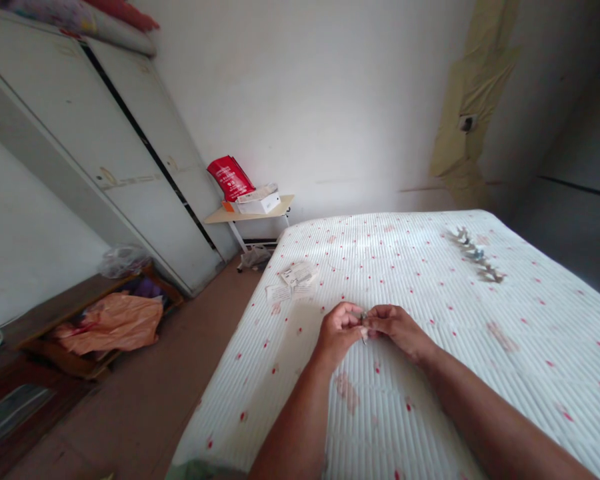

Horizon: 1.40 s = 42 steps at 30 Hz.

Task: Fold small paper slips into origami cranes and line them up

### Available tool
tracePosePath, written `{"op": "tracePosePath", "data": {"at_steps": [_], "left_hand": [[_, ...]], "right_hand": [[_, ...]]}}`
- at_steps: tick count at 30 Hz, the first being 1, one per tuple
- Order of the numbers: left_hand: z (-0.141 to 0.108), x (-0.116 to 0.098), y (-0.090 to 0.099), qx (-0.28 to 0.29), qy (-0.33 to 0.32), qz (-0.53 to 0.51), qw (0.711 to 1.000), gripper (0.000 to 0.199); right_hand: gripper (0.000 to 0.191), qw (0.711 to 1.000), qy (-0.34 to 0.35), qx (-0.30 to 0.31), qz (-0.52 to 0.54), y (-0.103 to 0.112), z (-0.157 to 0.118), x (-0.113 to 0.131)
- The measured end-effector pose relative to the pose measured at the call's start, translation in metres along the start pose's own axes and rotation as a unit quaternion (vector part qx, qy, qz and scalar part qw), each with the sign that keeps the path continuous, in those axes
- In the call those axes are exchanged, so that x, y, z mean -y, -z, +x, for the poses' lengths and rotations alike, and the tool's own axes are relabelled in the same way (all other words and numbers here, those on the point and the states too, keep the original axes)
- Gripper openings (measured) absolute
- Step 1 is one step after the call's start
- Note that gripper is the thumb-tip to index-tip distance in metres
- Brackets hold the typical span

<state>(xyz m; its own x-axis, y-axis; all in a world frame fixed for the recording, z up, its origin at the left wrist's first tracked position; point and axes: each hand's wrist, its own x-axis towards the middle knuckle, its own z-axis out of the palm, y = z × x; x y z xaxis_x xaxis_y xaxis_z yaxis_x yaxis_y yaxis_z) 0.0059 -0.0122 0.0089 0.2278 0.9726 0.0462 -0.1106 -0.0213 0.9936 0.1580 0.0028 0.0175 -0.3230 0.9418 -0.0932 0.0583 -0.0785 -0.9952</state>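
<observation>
My left hand and my right hand meet over the bed, fingertips pinched together. Between them is a small folded piece of paper, greyish-white, mostly covered by the fingers; a pale tip sticks out below the thumbs. Ahead and to the left, a few flat printed paper sheets lie on the bed. Farther off to the right stands a row of several small folded paper figures with pointed, wing-like parts. Under everything is a white ribbed bedcover with small red marks.
Beyond the bed's far left corner, a small table carries a red bag and a white box. A wardrobe stands on the left, near a low wooden cabinet with an orange cloth. A socket is on the wall.
</observation>
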Motion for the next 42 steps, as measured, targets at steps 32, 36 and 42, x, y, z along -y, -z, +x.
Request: {"op": "tracePosePath", "data": {"at_steps": [32, 36, 42], "left_hand": [[-0.001, -0.002, -0.007, -0.100, 0.014, -0.021, 0.995, 0.017], [0.000, 0.000, -0.008, -0.117, 0.022, -0.031, 0.992, 0.016], [0.000, -0.003, -0.008, -0.112, 0.018, -0.058, 0.992, 0.021]], "right_hand": [[0.029, 0.999, 0.034, -0.005, 0.023, -0.005, -0.003, 0.005], [0.029, 0.999, 0.039, -0.004, 0.021, -0.006, -0.003, 0.005], [0.023, 0.998, 0.062, -0.008, 0.031, -0.008, 0.001, -0.005]]}}
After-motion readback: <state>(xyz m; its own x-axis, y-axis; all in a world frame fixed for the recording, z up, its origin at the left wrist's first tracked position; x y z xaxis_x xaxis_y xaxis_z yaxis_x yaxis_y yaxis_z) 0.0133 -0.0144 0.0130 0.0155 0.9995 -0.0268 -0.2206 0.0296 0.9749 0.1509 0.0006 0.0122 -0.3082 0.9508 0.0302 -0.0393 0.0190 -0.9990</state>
